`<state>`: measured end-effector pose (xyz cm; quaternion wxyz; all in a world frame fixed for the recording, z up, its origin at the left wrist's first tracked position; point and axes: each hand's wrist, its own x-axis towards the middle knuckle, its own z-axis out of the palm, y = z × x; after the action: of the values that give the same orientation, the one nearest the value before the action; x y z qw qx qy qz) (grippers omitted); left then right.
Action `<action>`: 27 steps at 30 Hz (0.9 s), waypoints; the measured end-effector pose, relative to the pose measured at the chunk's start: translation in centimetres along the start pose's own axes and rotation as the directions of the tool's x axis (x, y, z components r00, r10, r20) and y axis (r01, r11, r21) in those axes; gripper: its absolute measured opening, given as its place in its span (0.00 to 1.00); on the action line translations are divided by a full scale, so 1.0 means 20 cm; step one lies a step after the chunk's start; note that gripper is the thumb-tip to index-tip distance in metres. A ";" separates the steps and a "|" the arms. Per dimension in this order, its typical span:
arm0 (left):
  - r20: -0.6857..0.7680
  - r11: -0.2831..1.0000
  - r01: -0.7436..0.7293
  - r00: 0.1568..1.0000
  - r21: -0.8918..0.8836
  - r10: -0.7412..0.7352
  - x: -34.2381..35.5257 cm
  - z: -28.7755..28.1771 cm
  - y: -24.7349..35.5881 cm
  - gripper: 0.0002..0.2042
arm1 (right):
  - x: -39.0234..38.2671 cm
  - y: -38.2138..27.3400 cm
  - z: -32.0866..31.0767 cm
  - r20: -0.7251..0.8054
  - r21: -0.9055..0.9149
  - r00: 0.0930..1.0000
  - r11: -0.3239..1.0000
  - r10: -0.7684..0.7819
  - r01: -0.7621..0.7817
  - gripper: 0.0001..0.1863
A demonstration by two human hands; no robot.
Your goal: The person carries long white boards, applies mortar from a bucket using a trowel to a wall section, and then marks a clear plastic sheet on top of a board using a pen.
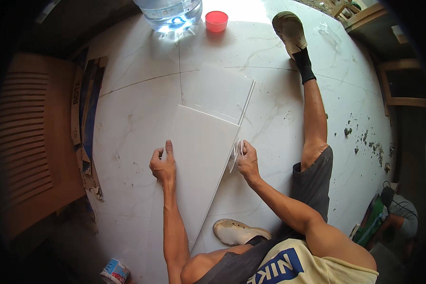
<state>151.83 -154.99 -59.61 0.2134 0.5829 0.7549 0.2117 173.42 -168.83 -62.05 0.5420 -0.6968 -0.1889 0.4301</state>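
On the tiled floor (132, 118) a long white panel (199, 156) overlaps a second panel (222, 94), the left hand (164, 165) curling its fingers at the upper one's edge, grip unclear, the right hand (248, 162) pinching a looped strip (232, 165), work seemingly partway, any remaining attachment indiscernible.

The left forearm (175, 225) runs nearly straight up over the near part of the panel (203, 142); the left hand (164, 164) is at its left edge, thumb pointing away, fingers curled. The right forearm (281, 201) slants in from the panel's right, elbow bent, the right hand (247, 162) just beside its right edge, fingers pinched. The right leg (314, 113) stretches forward, right of the panel; the left knee (199, 269) is bent at its near end.
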 end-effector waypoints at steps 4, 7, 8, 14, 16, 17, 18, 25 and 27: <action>0.051 1.000 0.029 0.998 0.002 -0.029 0.08 -0.14 -0.04 0.35 | -0.35 0.05 -0.17 0.602 -0.459 0.794 0.848 0.079 0.264 0.07; 0.075 0.999 0.053 0.996 -0.004 -0.053 0.06 -0.12 -0.05 0.35 | -0.58 0.05 -0.35 0.842 -0.537 0.266 0.680 0.470 0.499 0.12; 0.084 0.999 0.054 0.995 0.001 -0.054 0.05 -0.10 -0.04 0.34 | -0.56 0.04 -0.39 0.868 -0.496 0.277 0.716 0.412 0.491 0.12; 0.093 0.997 0.057 0.994 0.059 -0.062 -0.01 0.03 -0.08 0.33 | 0.00 -0.31 -0.59 0.581 -0.774 0.748 0.500 0.320 0.388 0.31; 0.099 0.992 0.093 0.990 0.080 -0.100 -0.01 0.03 -0.13 0.33 | 0.19 -0.45 -0.59 0.351 -0.816 0.919 0.539 0.177 0.208 0.30; 0.078 0.993 0.082 0.993 0.090 -0.089 -0.01 0.03 -0.15 0.32 | 0.30 -0.50 -0.56 0.263 -0.809 0.960 0.564 0.099 0.163 0.30; 0.081 0.991 0.068 0.994 0.114 -0.078 -0.01 0.04 -0.17 0.31 | 0.39 -0.53 -0.50 0.190 -0.728 0.978 0.681 0.092 0.077 0.29; -0.033 0.968 -0.203 0.977 0.148 0.210 -0.21 0.13 -0.14 0.39 | 0.71 -0.52 0.03 0.462 -0.579 0.841 0.623 -0.281 0.526 0.17; 0.229 0.855 -0.448 0.889 0.262 0.396 -0.27 0.15 -0.11 0.50 | 0.76 -0.49 0.15 0.554 -0.602 0.789 0.527 -0.266 0.600 0.14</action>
<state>153.06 -160.44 -62.82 0.1306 0.7762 0.6111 0.0838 181.38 -152.62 -59.15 0.2436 -0.6823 -0.6253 0.2900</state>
